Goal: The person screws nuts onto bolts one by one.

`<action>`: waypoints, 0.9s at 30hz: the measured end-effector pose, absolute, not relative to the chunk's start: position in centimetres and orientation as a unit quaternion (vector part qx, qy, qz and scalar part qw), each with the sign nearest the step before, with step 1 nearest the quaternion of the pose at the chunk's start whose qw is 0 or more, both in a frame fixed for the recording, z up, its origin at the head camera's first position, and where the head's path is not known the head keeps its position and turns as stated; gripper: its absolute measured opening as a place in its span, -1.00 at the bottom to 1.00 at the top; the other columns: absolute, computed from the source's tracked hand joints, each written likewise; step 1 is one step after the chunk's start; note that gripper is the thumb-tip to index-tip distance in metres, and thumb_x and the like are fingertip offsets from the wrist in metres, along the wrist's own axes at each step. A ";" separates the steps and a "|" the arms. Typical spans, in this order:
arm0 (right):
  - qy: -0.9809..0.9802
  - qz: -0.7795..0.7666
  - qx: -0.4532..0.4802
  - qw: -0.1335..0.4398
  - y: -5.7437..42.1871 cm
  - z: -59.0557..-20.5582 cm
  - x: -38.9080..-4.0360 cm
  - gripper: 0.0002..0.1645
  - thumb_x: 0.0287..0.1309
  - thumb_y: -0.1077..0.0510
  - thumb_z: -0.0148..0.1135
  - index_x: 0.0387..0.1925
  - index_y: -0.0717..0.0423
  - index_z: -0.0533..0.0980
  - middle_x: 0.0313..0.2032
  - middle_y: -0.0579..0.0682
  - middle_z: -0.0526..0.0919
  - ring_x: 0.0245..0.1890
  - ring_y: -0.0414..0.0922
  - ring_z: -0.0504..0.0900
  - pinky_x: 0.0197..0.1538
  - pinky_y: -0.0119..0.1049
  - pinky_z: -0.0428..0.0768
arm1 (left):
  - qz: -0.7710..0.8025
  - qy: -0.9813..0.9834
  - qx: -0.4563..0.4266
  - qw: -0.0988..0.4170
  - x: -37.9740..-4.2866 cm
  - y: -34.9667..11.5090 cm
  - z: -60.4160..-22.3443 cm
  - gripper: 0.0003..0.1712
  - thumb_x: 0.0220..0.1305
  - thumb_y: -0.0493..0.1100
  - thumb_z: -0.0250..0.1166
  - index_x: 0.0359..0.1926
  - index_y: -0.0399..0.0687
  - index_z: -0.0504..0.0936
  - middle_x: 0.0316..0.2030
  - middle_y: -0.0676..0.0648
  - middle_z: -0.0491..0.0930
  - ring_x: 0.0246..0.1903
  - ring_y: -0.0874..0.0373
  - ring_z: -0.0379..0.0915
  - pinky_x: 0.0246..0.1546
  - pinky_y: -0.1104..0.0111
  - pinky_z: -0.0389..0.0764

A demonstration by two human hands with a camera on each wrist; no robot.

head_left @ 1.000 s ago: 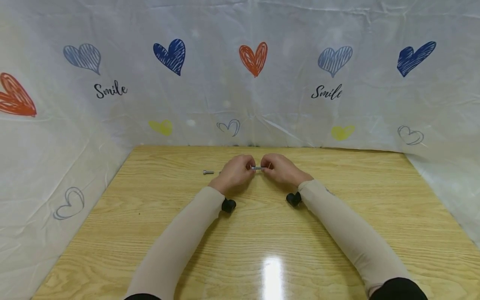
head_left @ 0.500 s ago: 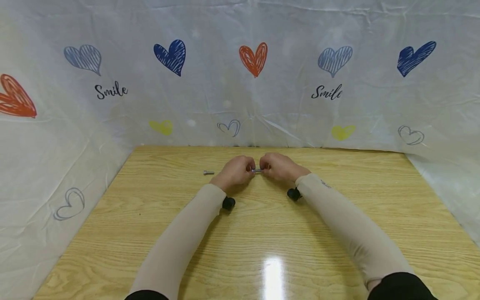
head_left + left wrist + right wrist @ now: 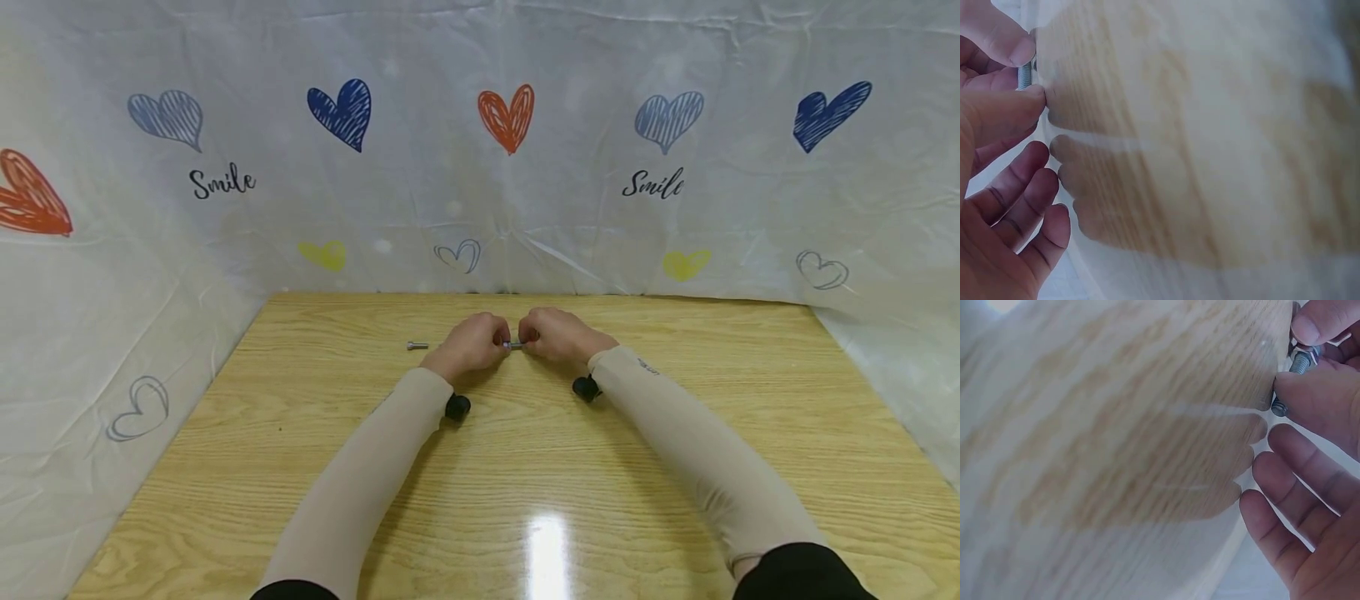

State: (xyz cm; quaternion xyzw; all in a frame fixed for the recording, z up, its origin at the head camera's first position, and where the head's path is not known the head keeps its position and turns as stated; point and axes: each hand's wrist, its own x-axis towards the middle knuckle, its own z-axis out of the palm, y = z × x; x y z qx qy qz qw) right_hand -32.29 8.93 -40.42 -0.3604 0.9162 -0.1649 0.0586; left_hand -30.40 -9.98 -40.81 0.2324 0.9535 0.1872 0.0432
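A small metal bolt [image 3: 514, 345] spans the gap between my two hands near the back of the table. My left hand [image 3: 474, 343] pinches its left end, where a nut-like collar [image 3: 1305, 354] shows in the right wrist view. My right hand [image 3: 558, 334] pinches the threaded shank between thumb and finger, and the shank's tip [image 3: 1279, 409] sticks out past the thumb. In the left wrist view, a stretch of thread [image 3: 1024, 77] shows between the fingertips. The bolt's head is hidden by fingers. The other fingers of both hands are loosely bent.
A second bolt [image 3: 417, 345] with a round head lies on the wooden table [image 3: 495, 467], left of my left hand. A white sheet [image 3: 427, 192] printed with hearts hangs along the back and left side. Black cameras are strapped under both wrists.
Both hands have come slightly nearer to me with the bolt, and the right hand has shifted a little left. A small bit beside the left wrist, visible one second ago, is now hidden.
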 end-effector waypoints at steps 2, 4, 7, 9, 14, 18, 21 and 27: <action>0.917 -0.166 -0.357 0.061 8.9 -40.4 -32.3 -0.95 0.20 0.17 0.27 -0.37 0.04 0.63 -0.35 -0.12 0.59 -0.31 -0.15 0.51 -0.18 -0.22 0.49 | 0.190 0.953 0.232 0.046 -30.4 -10.0 -40.8 -0.94 0.20 -0.16 0.33 -0.30 -0.02 0.63 -0.37 0.01 0.52 -0.33 0.11 0.42 -0.24 0.25 0.47; 0.918 -0.166 -0.354 0.062 8.9 -40.4 -32.3 -0.94 0.21 0.16 0.27 -0.37 0.04 0.63 -0.35 -0.12 0.60 -0.30 -0.15 0.51 -0.18 -0.22 0.50 | 0.192 0.953 0.231 0.049 -30.4 -10.0 -40.8 -0.94 0.21 -0.16 0.33 -0.30 -0.02 0.63 -0.36 0.02 0.52 -0.33 0.12 0.42 -0.24 0.26 0.47; 0.919 -0.165 -0.353 0.064 8.9 -40.4 -32.3 -0.95 0.20 0.15 0.28 -0.35 0.02 0.63 -0.33 -0.13 0.59 -0.29 -0.15 0.52 -0.16 -0.22 0.50 | 0.194 0.952 0.229 0.052 -30.3 -10.0 -40.7 -0.93 0.21 -0.16 0.32 -0.29 -0.03 0.64 -0.36 0.01 0.51 -0.33 0.11 0.42 -0.24 0.25 0.47; 0.919 -0.165 -0.352 0.065 8.9 -40.3 -32.3 -0.96 0.20 0.15 0.29 -0.33 0.02 0.63 -0.32 -0.13 0.59 -0.28 -0.15 0.52 -0.15 -0.22 0.51 | 0.195 0.953 0.228 0.051 -30.3 -10.0 -40.6 -0.93 0.21 -0.17 0.33 -0.29 -0.04 0.64 -0.35 0.00 0.51 -0.33 0.10 0.42 -0.24 0.25 0.47; 0.920 -0.166 -0.348 0.066 8.9 -40.2 -32.1 -0.90 0.18 0.16 0.29 -0.25 0.04 0.62 -0.28 -0.09 0.57 -0.26 -0.13 0.52 -0.14 -0.21 0.50 | 0.194 0.954 0.226 0.050 -30.2 -10.0 -40.6 -0.86 0.19 -0.17 0.34 -0.22 -0.06 0.63 -0.32 -0.02 0.51 -0.30 0.10 0.41 -0.21 0.25 0.47; 0.921 -0.167 -0.347 0.063 8.9 -40.1 -32.0 -0.85 0.18 0.17 0.28 -0.20 0.09 0.60 -0.27 -0.05 0.56 -0.25 -0.12 0.52 -0.14 -0.21 0.50 | 0.193 0.954 0.225 0.053 -30.2 -10.1 -40.6 -0.80 0.17 -0.17 0.36 -0.17 -0.08 0.62 -0.30 -0.03 0.51 -0.29 0.09 0.42 -0.18 0.24 0.47; 0.918 -0.177 -0.349 0.061 9.1 -40.2 -31.9 -0.84 0.17 0.18 0.28 -0.19 0.11 0.60 -0.28 -0.04 0.57 -0.26 -0.12 0.52 -0.16 -0.21 0.51 | 0.190 0.954 0.224 0.055 -30.0 -10.1 -40.5 -0.78 0.18 -0.16 0.36 -0.15 -0.08 0.62 -0.29 -0.03 0.52 -0.28 0.09 0.43 -0.17 0.23 0.48; 0.918 -0.195 -0.339 0.061 9.4 -40.5 -31.7 -0.77 0.17 0.15 0.29 -0.12 0.08 0.59 -0.23 -0.04 0.56 -0.23 -0.11 0.52 -0.12 -0.20 0.50 | 0.198 0.954 0.217 0.061 -29.6 -10.2 -40.3 -0.71 0.21 -0.15 0.34 -0.05 -0.09 0.60 -0.21 -0.04 0.53 -0.23 0.10 0.45 -0.14 0.23 0.50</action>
